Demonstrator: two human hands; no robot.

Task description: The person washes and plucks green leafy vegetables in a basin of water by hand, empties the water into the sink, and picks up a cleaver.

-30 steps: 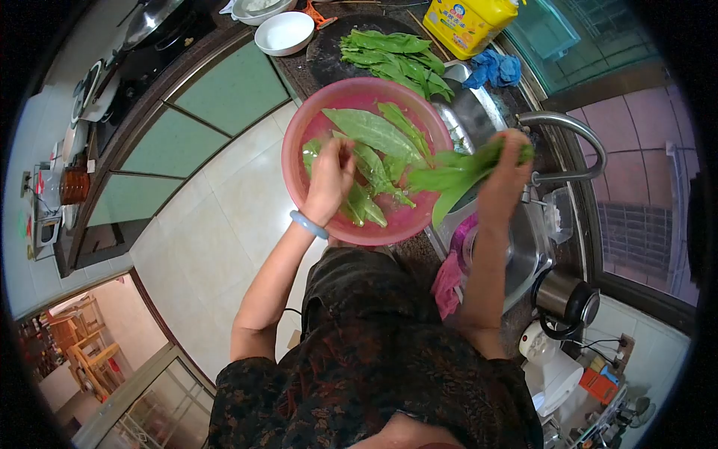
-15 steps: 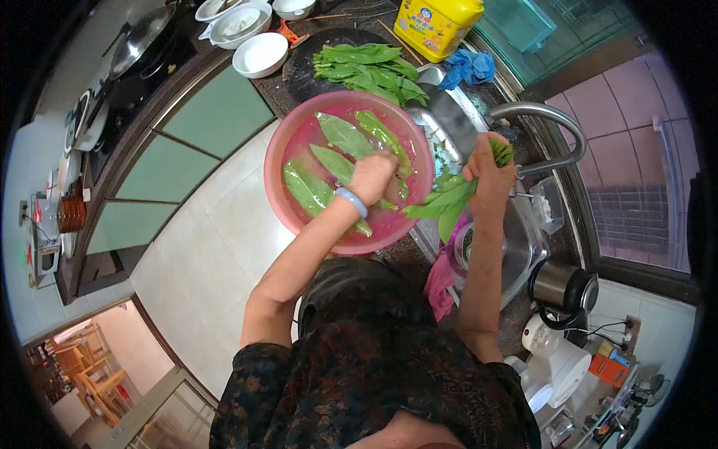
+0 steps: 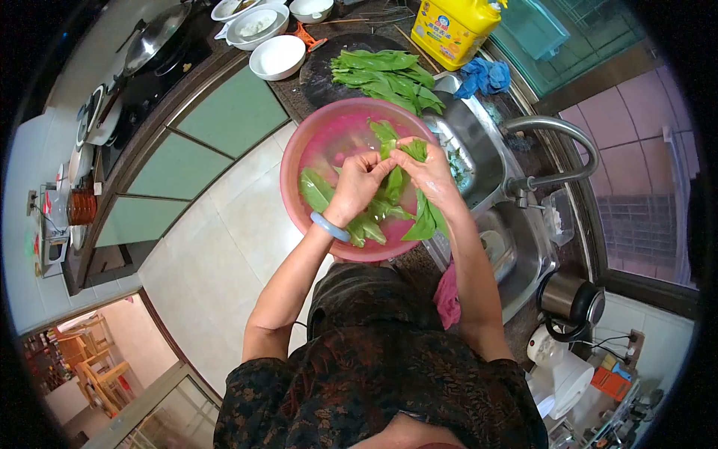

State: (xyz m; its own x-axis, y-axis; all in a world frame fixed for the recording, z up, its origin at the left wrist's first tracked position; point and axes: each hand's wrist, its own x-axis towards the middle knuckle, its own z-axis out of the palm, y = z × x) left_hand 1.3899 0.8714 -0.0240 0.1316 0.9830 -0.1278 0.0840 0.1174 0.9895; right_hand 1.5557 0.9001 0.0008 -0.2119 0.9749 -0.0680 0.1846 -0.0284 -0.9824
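Both of my hands are together over a pink basin [image 3: 289,176] of water. My left hand [image 3: 359,183], with a pale bracelet at the wrist, has its fingertips pinched on a green leaf. My right hand [image 3: 432,178] is closed around a bunch of leafy greens [image 3: 425,221], whose leaves hang over the basin's right side. The fingertips of the two hands meet at the leaf. Loose wet leaves [image 3: 315,191] float in the water below. A pile of similar leaves [image 3: 385,75] lies on a dark round cutting board [image 3: 317,75] behind the basin.
To the right is a steel sink [image 3: 479,161] with a curved faucet [image 3: 561,123]. A yellow jug [image 3: 452,30] and a blue cloth [image 3: 485,77] stand behind it. White bowls [image 3: 277,58] sit at the back left. A pink cloth [image 3: 447,298] hangs at the counter edge, near a kettle [image 3: 565,295].
My left hand has come up out of the water. My right hand has moved left with the greens, from beside the faucet to over the basin, and now meets the left.
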